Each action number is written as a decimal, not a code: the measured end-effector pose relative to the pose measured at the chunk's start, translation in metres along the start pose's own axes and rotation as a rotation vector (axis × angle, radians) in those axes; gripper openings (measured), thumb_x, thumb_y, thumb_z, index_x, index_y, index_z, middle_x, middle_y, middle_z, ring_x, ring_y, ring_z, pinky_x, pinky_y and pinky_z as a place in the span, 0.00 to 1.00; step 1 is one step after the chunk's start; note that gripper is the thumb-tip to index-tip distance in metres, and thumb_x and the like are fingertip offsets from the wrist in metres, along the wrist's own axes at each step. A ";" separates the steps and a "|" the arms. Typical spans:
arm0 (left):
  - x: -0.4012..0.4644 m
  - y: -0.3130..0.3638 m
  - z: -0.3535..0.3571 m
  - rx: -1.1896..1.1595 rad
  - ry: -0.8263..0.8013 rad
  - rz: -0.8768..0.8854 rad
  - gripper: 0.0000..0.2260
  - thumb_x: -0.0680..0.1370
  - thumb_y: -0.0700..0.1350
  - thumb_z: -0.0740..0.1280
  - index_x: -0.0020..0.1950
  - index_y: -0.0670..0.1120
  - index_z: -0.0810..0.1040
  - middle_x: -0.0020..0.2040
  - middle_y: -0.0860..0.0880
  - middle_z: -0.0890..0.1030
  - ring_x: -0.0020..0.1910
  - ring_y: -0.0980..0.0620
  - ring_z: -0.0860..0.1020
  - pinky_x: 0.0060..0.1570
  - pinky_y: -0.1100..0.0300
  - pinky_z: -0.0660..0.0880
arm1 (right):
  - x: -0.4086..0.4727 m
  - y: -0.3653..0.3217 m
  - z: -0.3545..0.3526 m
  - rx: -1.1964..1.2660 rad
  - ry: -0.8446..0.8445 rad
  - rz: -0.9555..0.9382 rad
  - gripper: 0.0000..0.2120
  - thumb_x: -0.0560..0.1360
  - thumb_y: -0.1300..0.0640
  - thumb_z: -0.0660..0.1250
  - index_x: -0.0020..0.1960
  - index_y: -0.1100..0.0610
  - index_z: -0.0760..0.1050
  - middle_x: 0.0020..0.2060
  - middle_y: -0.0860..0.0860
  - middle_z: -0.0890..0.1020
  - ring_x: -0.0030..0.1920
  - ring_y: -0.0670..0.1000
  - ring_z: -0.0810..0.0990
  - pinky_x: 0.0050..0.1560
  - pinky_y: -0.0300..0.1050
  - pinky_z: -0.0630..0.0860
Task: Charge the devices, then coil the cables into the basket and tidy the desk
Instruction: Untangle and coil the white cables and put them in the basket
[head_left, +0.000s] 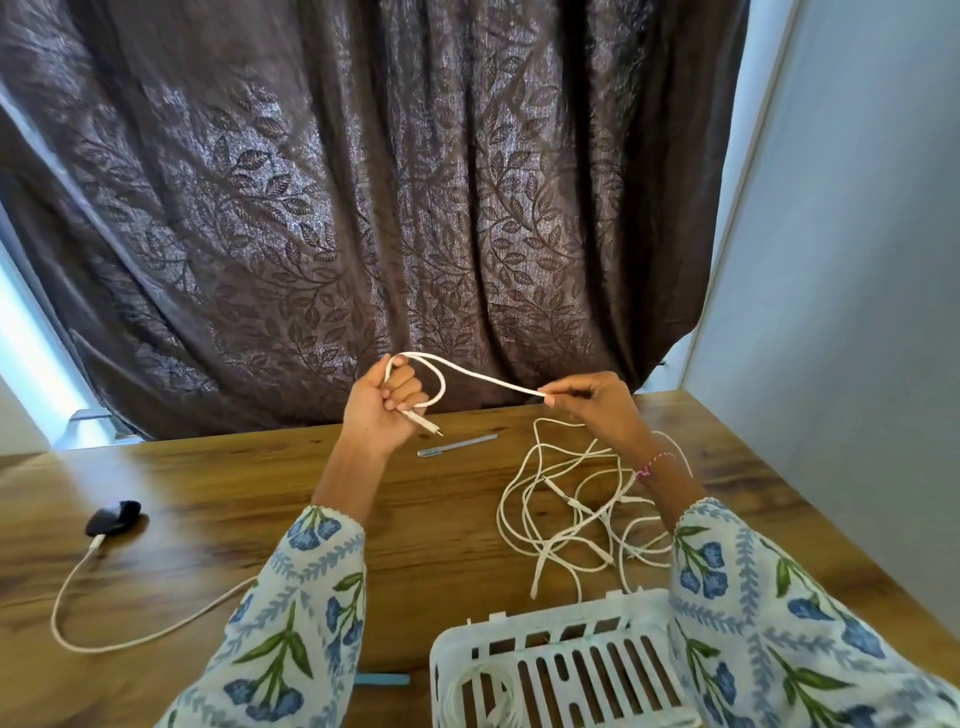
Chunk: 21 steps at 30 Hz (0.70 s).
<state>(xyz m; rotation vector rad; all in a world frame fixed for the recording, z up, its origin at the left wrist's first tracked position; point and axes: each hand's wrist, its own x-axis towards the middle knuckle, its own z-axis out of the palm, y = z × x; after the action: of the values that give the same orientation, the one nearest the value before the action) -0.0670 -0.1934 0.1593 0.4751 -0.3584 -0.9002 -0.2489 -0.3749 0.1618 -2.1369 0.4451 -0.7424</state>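
My left hand (387, 402) grips a white cable (483, 379) that forms one loop over its fingers, with the plug end (428, 423) sticking out below the fist. My right hand (592, 400) pinches the same cable further along, and the stretch between the hands is taut above the wooden desk (426, 530). From my right hand the cable drops into a tangle of white cables (576, 509) on the desk. A white slatted basket (561, 670) stands at the near edge, with a coiled white cable (480, 696) inside. A small black device (111, 517) lies at the left with a white cable (98, 623) plugged into it.
A grey pen (457, 445) lies on the desk beyond my hands. A light blue object (382, 679) shows near the front edge by my left sleeve. A dark patterned curtain (363, 208) hangs behind the desk, and a pale wall (841, 260) is at the right.
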 end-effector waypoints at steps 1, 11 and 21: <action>0.001 0.003 -0.003 -0.005 0.013 0.012 0.18 0.77 0.46 0.55 0.30 0.45 0.74 0.18 0.53 0.62 0.15 0.57 0.61 0.18 0.69 0.59 | 0.000 -0.001 0.002 -0.121 -0.015 -0.048 0.08 0.70 0.63 0.71 0.49 0.58 0.83 0.39 0.53 0.84 0.33 0.39 0.76 0.39 0.32 0.70; 0.004 0.009 0.006 0.579 0.320 -0.097 0.17 0.83 0.46 0.51 0.36 0.45 0.66 0.18 0.53 0.67 0.16 0.58 0.64 0.17 0.70 0.60 | -0.003 -0.057 0.030 -0.664 -0.297 -0.393 0.11 0.77 0.55 0.63 0.56 0.49 0.80 0.49 0.48 0.79 0.52 0.50 0.78 0.49 0.47 0.72; -0.005 -0.034 0.026 0.709 0.081 -0.226 0.16 0.82 0.40 0.51 0.35 0.43 0.69 0.19 0.52 0.67 0.17 0.58 0.66 0.21 0.66 0.68 | 0.025 -0.067 0.041 -0.282 -0.236 -0.361 0.07 0.73 0.61 0.68 0.48 0.56 0.83 0.38 0.45 0.79 0.42 0.48 0.79 0.47 0.48 0.76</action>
<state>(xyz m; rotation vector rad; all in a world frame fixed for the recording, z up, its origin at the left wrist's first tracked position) -0.1047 -0.2141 0.1619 1.2198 -0.5579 -0.9558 -0.2000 -0.3237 0.2034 -2.5732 0.0349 -0.6381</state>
